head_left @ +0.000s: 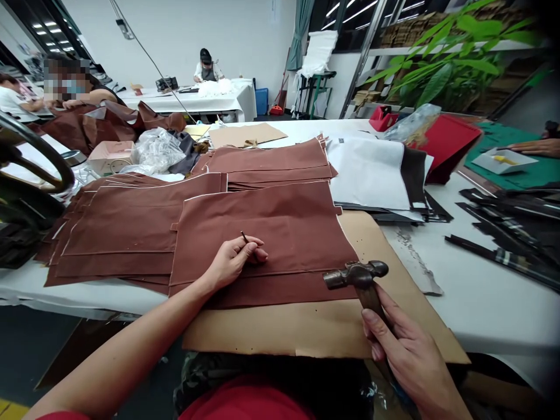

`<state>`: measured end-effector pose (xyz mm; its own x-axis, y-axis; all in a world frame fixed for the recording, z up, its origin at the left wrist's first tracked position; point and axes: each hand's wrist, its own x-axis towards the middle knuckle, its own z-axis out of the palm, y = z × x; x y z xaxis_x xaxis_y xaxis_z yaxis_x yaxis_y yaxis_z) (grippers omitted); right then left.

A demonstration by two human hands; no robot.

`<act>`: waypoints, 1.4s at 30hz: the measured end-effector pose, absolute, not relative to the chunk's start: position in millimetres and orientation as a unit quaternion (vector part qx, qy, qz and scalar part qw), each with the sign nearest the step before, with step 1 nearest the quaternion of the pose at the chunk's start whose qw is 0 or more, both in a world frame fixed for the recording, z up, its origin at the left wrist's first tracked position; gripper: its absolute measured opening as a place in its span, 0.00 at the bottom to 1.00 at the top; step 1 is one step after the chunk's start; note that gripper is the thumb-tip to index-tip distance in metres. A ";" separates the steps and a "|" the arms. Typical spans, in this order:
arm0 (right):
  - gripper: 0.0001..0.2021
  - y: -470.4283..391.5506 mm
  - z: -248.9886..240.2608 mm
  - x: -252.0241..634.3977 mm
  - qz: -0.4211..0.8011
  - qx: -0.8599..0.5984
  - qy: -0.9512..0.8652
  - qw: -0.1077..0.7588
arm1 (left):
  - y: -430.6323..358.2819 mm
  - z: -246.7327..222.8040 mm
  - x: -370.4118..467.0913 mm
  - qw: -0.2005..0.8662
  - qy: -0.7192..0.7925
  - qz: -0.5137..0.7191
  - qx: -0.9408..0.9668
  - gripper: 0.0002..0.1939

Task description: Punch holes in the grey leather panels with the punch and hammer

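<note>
My left hand (236, 256) pinches a thin dark rod, likely metal (244, 237), whose upper end sticks out above the fingers. It rests over a brown fabric panel (297, 227) with pale edges; the rod's lower end is hidden by the fingers. In my right hand (394, 338) is a ball-peen hammer (356, 275), gripped by its handle, its head raised near the panel's right front corner. Beneath the panel lies a tan cardboard sheet (280, 332), reaching out to the front and right.
Stacks of brown panels lie left (118, 227) and behind (271, 160). White and black sheets (371, 169) sit back right, with black strips (503, 256) beyond. A dark machine (26, 181) stands at the left edge. Other people work farther off; one's hand (540, 147) shows at right.
</note>
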<state>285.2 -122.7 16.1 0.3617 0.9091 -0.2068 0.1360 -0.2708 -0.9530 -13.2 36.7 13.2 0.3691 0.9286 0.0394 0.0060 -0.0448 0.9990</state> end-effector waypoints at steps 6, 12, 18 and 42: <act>0.45 -123.1 13.4 288.0 0.420 -0.683 -0.376 0.464 | 38.0 15.3 -13.5 0.567 0.388 0.400 0.606 0.22; 0.44 -121.5 13.1 286.0 0.415 -0.681 -0.392 0.459 | 24.4 35.4 -30.6 0.354 0.428 0.344 0.757 0.20; 0.40 -119.2 25.8 321.2 0.231 -0.795 -0.432 0.358 | 14.8 19.8 -39.8 0.150 0.329 0.211 0.908 0.10; 0.18 -48.3 108.1 139.4 0.311 -0.572 -0.671 0.354 | -3.8 52.6 -23.5 0.012 0.461 0.371 0.806 0.14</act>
